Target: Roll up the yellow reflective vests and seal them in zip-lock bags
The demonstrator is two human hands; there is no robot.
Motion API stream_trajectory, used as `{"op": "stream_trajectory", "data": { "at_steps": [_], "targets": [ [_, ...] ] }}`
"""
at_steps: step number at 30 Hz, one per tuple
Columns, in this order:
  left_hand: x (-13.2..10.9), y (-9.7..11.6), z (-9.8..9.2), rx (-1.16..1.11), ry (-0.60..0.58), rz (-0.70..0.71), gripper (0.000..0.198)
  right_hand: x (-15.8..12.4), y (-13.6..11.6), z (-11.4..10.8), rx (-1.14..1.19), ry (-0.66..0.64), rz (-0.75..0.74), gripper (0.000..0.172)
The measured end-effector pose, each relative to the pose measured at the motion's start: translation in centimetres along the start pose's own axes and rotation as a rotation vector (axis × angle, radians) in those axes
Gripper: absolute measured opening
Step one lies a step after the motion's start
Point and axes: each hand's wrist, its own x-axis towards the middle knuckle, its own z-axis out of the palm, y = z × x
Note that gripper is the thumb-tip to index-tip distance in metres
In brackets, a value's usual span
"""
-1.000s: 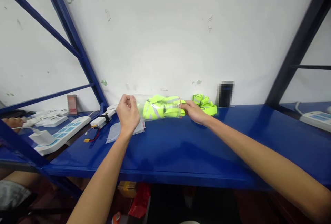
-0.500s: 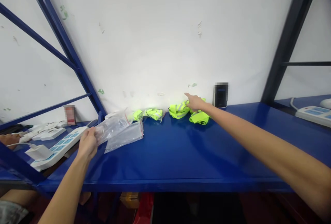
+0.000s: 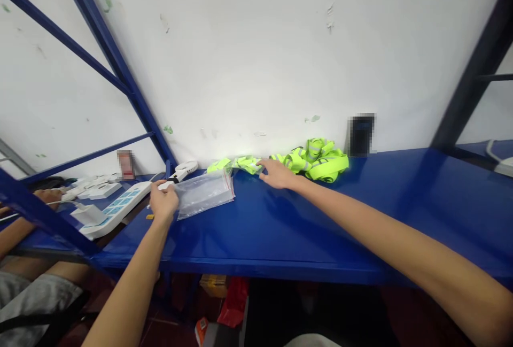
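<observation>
Pinching the zip-lock bag (image 3: 206, 195) with my left hand (image 3: 163, 200), I should hold it taut, my right hand (image 3: 278, 173) released beside hi-vis straps (image 3: 329, 168) near the workbench (image 3: 256, 229)'s back edge.

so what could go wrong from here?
The left hand, at one end of the clear bag, is close to the white device and might nudge it. The yellow-green straps by the right hand lie bunched together, so lifting one could drag others along.
</observation>
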Motion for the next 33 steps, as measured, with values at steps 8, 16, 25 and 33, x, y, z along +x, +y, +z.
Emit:
{"op": "stream_trajectory", "data": {
  "at_steps": [8,16,25,33],
  "targets": [
    [-3.7,4.4,-1.4,0.363,-0.192,0.488,0.043,2.4,0.2,4.5,-0.12,-0.021,0.111,0.062],
    [-6.8,3.1,3.6,0.57,-0.659,0.381,0.078,1.3,0.2,3.4,-0.181,0.01,0.077,0.021],
    [-4.5,5.7,3.1,0.667,-0.836,0.332,0.092,-8.2,0.3,0.6,-0.133,0.087,-0.084,0.011],
    [-6.3,10.6,2.9,0.286,-0.396,0.606,0.044,-9.1,3.3,-1.2,0.335,0.109,0.298,0.035]
  ]
}}
